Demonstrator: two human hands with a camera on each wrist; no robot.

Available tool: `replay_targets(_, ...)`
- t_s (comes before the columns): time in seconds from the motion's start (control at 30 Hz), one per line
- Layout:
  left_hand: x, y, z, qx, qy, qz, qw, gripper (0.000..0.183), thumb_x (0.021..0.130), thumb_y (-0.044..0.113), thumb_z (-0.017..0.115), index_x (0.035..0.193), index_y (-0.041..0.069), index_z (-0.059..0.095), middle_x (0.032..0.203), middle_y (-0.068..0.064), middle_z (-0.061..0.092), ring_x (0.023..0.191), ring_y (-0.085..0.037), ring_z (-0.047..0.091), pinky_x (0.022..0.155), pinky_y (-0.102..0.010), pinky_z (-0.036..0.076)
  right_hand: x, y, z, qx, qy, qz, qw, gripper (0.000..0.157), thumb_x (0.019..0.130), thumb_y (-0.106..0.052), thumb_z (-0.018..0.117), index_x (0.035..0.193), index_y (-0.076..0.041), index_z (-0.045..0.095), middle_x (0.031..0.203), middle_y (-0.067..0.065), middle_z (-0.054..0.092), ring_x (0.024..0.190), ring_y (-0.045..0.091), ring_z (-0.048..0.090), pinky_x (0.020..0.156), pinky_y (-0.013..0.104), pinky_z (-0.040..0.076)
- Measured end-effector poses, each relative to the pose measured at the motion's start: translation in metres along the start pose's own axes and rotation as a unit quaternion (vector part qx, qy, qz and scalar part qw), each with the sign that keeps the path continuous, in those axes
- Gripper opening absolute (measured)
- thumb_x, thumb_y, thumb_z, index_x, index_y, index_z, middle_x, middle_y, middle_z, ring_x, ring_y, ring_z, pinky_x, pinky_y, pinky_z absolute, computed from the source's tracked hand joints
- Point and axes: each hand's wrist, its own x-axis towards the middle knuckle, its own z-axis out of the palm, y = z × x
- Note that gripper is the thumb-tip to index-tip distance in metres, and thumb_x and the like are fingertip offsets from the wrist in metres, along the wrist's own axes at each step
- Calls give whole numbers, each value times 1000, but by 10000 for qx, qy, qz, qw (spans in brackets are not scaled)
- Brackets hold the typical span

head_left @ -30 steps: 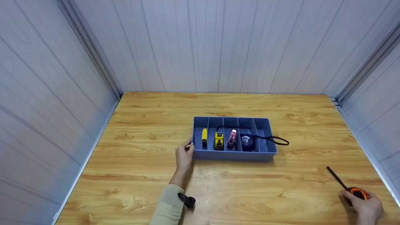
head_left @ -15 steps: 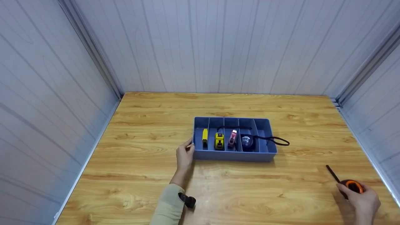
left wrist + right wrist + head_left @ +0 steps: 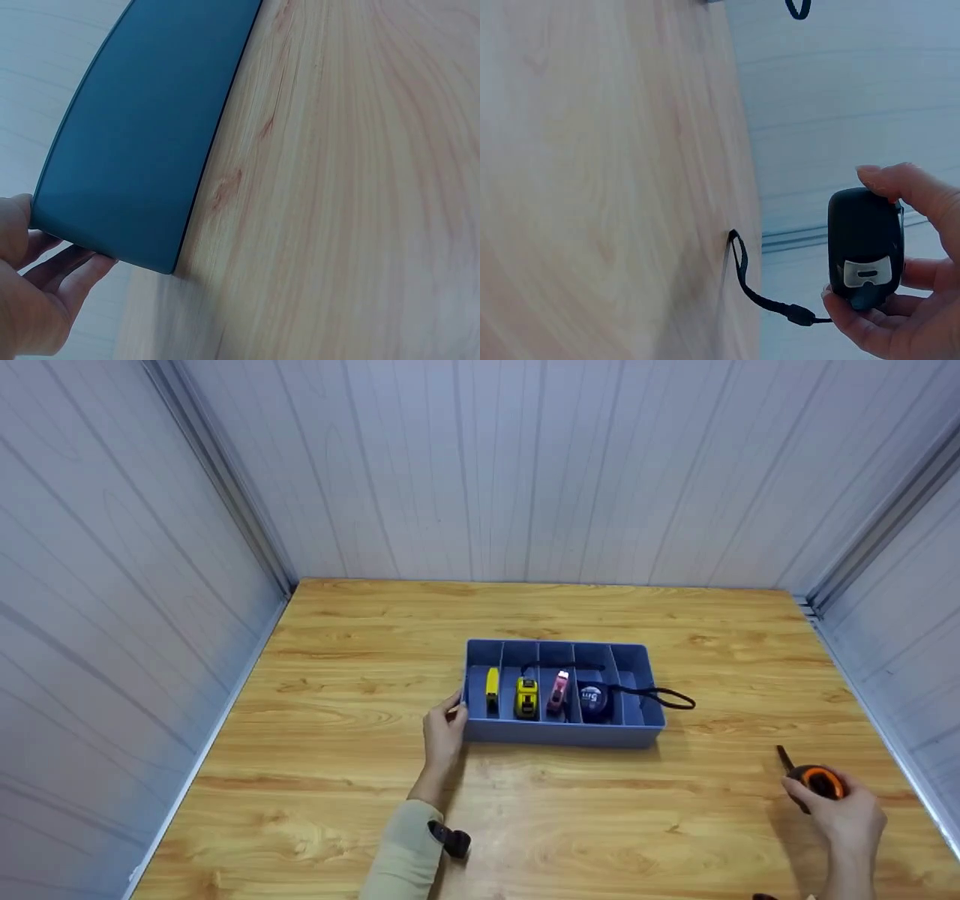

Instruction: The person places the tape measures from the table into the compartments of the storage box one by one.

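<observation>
My left hand [image 3: 442, 733] holds the left front corner of a blue-grey divided tray [image 3: 562, 735]. In the left wrist view its thumb lies at the rim and its fingers against the end wall. Out to the right, my right hand [image 3: 851, 814] grips a black-and-orange tape measure [image 3: 823, 782] between thumb and fingers, raised above the table. Its black wrist strap [image 3: 759, 296] hangs loose in the right wrist view. Four compartments hold one each: a slim yellow tape measure [image 3: 492, 690], a yellow-and-black one [image 3: 526, 699], a pink one [image 3: 558, 691] and a dark blue one [image 3: 594, 701].
The tray stands on a wood-grain table [image 3: 360, 660] with pale panel walls [image 3: 495, 472] at the back and both sides. A black strap loop [image 3: 673, 699] from the dark blue tape measure crosses the rightmost compartment and sticks out over the tray's right end.
My right hand has moved left and a little away from me, lifting the black-and-orange tape measure with it. My left hand and the tray have stayed put.
</observation>
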Motion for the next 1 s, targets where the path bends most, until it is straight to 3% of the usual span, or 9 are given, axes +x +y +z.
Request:
replay_targets(0.7, 0, 2, 0, -74, -32, -177, 9998, 34, 78, 0, 51, 111, -5, 59, 100, -17, 63, 80, -20, 60, 67, -28, 49, -1, -41, 24, 199, 112, -842, 9962, 75, 71, -39, 70, 127, 4, 43, 123, 32, 41, 110, 45, 38, 89, 52, 31)
replay_targets(1.0, -1, 0, -1, -168, -188, -82, 9996, 34, 80, 1, 49, 113, -7, 57, 103, -19, 61, 83, -28, 61, 64, -29, 49, -2, -55, 36, 435, 216, -1371, 9894, 68, 70, -32, 72, 123, 2, 48, 119, 31, 45, 106, 42, 43, 85, 50, 35)
